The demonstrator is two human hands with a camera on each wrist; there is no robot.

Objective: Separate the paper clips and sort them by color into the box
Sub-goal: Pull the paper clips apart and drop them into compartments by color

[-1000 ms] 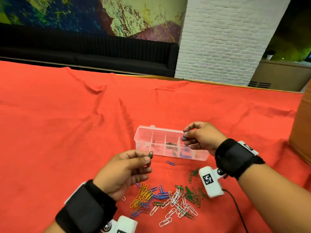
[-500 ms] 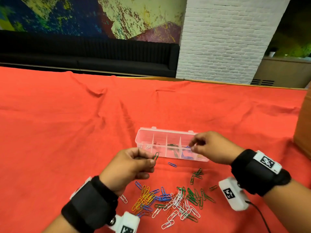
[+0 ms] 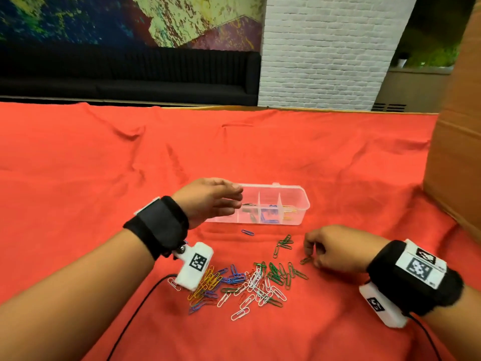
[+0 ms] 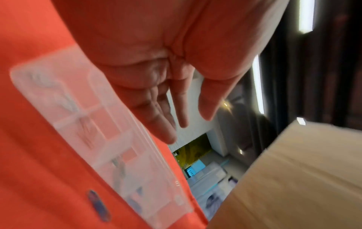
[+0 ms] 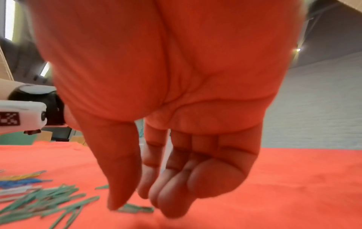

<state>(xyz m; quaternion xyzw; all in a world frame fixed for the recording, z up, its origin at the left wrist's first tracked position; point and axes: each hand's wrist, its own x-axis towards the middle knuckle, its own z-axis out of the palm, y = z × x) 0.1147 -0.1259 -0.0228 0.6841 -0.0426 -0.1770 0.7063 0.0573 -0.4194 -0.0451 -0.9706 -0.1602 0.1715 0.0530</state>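
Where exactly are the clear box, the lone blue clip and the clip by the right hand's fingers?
clear box (image 3: 299, 204): head view, on its right end wall.
lone blue clip (image 3: 247, 232): head view, on its middle, on the cloth before the box.
green clip (image 3: 306, 260): head view, on its middle, at the right hand (image 3: 335, 248) fingertips.

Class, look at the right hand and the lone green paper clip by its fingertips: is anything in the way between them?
Nothing visible. The right hand hangs right over the green paper clip, which lies alone on the red cloth.

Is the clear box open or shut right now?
Open: the clear box shows no lid over its dividers, and clips lie in its compartments.
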